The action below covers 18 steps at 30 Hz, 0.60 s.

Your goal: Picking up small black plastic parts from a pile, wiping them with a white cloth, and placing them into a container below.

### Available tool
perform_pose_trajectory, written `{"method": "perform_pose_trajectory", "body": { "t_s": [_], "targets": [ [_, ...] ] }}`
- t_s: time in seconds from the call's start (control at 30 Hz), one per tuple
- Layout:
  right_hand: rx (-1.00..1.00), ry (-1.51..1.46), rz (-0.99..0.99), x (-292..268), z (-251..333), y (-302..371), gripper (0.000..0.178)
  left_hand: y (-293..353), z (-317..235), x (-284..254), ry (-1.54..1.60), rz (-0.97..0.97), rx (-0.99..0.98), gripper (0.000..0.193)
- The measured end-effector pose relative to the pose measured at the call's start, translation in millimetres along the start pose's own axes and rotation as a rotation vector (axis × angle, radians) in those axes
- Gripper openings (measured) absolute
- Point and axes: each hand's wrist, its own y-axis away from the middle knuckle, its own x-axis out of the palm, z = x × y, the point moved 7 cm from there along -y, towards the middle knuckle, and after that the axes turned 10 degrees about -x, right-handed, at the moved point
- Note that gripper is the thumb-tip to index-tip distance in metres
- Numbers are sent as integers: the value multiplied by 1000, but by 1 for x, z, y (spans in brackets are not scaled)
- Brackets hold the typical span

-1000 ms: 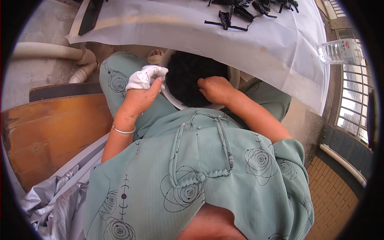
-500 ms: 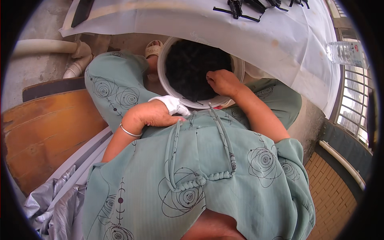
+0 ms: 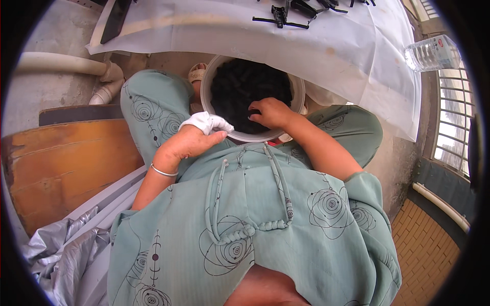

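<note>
A white round bucket (image 3: 206, 92) stands between my knees, with a heap of small black pieces (image 3: 240, 84) inside. My right hand (image 3: 271, 113) reaches over its near right part, fingers curled against the black pieces. Whatever lies between those fingertips blends into the dark heap. At the bucket's near left rim is my left hand (image 3: 204, 133), its fingers covered by a white glove (image 3: 206, 122) and the thumb bare. Thumb and gloved fingertips come close together; anything held there is too small to make out.
Beyond the bucket, a table under a white sheet (image 3: 204, 38) overhangs it. Black clip-like parts (image 3: 280, 18) and a dark flat device (image 3: 116, 20) lie on top. A clear water bottle (image 3: 431, 53) is at the right edge. A brown wooden board (image 3: 76, 158) stands at left.
My left hand has risen from my lap to the bucket's near rim. My right hand has shifted slightly toward the near side of the heap. The whole view has tilted a little.
</note>
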Motion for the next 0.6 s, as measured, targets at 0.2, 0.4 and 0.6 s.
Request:
{"method": "perform_pose_trajectory", "body": {
  "t_s": [0.2, 0.4, 0.6],
  "targets": [
    [165, 160, -328, -61, 14, 28, 30, 7, -11, -38, 407, -478, 22, 24],
    [-311, 13, -270, -68, 80, 35, 26, 5, -32, -30, 350, -304, -148, 27],
    [-371, 124, -313, -100, 113, 49, 24, -4, -60, -11, 402, -61, -30, 29]
  ]
}}
